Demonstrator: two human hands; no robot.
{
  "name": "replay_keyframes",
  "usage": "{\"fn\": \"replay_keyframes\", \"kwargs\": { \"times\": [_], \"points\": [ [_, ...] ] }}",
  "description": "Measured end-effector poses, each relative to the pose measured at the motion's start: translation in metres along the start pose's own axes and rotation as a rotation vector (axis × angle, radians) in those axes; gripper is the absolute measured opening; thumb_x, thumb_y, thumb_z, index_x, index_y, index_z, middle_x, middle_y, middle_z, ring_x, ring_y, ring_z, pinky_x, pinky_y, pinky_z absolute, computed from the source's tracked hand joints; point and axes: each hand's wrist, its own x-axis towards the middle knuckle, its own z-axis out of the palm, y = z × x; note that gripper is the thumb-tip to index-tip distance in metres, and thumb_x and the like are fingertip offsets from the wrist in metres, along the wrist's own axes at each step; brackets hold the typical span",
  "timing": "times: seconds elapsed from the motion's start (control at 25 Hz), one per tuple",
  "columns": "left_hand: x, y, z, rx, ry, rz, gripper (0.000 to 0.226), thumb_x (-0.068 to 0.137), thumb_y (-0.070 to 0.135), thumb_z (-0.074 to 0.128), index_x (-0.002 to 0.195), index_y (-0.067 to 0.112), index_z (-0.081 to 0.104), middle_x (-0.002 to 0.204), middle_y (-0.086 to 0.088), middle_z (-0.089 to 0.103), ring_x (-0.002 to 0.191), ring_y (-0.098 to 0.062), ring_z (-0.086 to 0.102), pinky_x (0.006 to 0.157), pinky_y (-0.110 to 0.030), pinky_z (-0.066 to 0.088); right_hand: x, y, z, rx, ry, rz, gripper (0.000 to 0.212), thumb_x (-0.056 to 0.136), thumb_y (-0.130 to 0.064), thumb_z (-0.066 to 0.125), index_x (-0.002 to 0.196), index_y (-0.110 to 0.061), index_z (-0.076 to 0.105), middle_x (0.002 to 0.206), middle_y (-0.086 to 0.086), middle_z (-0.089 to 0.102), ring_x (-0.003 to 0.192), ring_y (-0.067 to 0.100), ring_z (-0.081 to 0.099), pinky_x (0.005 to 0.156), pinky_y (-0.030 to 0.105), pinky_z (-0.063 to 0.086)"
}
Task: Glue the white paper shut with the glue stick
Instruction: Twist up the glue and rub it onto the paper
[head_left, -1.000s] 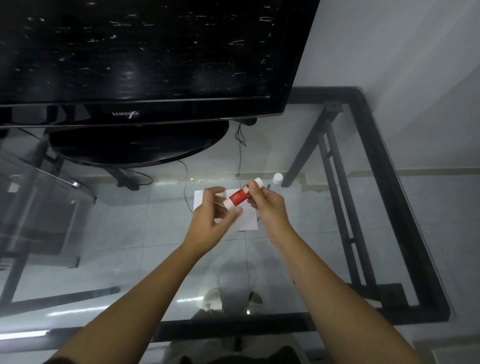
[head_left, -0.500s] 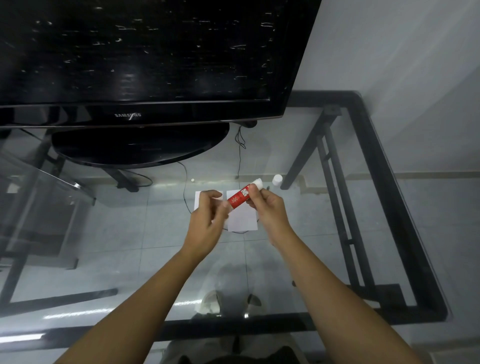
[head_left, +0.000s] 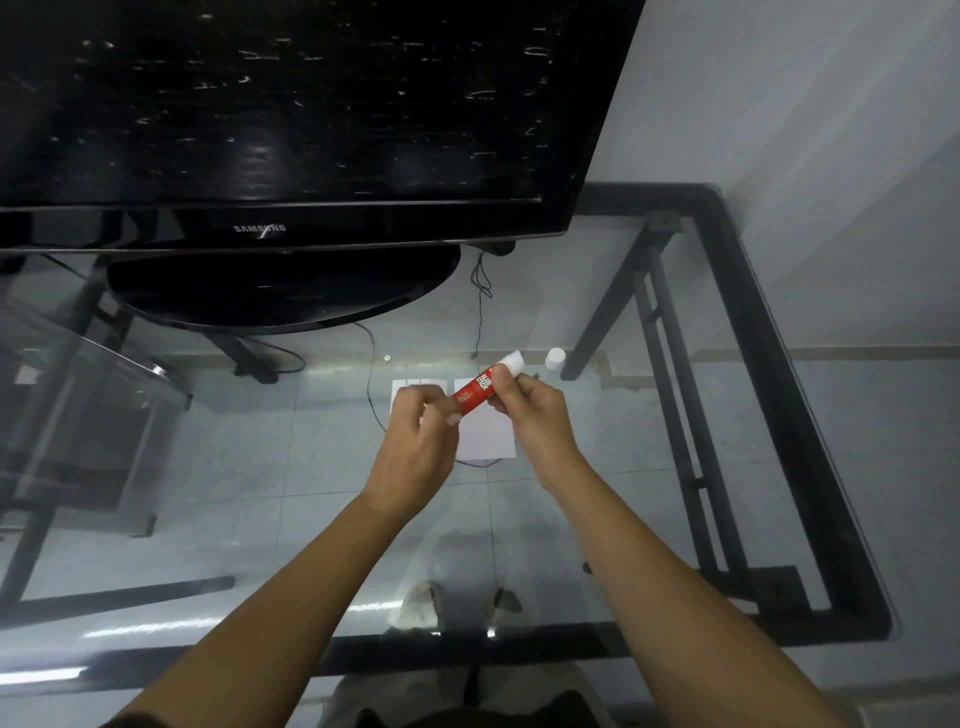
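Red glue stick (head_left: 476, 391) is pinched at both ends, low end by the left hand (head_left: 420, 438), white tip end by the right hand (head_left: 530, 410), slanting up-right above the white paper (head_left: 485, 434) on the glass table (head_left: 727, 415).

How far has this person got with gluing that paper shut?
Early stage. Done: the cap seems to be off, standing on the glass table. In hand: both the left hand and right hand hold the red glue stick above the white paper, the left at its base, perhaps twisting it. Left: spreading glue on the paper and pressing it closed; it lies flat, untouched.
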Motion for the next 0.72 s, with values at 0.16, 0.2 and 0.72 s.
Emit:
{"fn": "replay_keyframes", "kwargs": {
  "times": [0.16,0.2,0.72],
  "points": [
    [0.009,0.019,-0.011,-0.682,-0.110,-0.719,0.026,0.095,0.025,0.047,0.115,0.027,0.031,0.088,0.002,0.063,0.078,-0.010,0.063,0.070,-0.016,0.052,-0.001,-0.002,-0.004,-0.006,0.020,-0.009,0.022,0.089,-0.041,0.053,0.093,-0.023,0.065,0.089,-0.006,0.067,0.088,0.006,0.063,0.090,0.023,0.045],
    [0.009,0.017,-0.010,-0.737,-0.094,-0.737,0.028,0.094,0.024,0.048,0.115,0.026,0.030,0.086,0.000,0.065,0.076,-0.010,0.065,0.071,-0.017,0.052,-0.001,-0.002,-0.004,-0.021,0.022,-0.011,0.022,0.089,-0.041,0.053,0.094,-0.022,0.064,0.088,-0.006,0.067,0.087,0.006,0.062,0.091,0.024,0.045],
    [0.008,0.007,-0.005,-0.597,-0.130,-0.681,0.031,0.085,0.027,0.063,0.114,0.018,0.059,0.093,-0.001,0.063,0.066,-0.007,0.051,0.061,-0.016,0.046,0.004,0.004,-0.004,-0.102,-0.085,-0.003,0.033,0.089,-0.044,0.050,0.116,-0.027,0.059,0.119,0.002,0.061,0.122,0.022,0.050,0.104,0.036,0.036]
  ]
}}
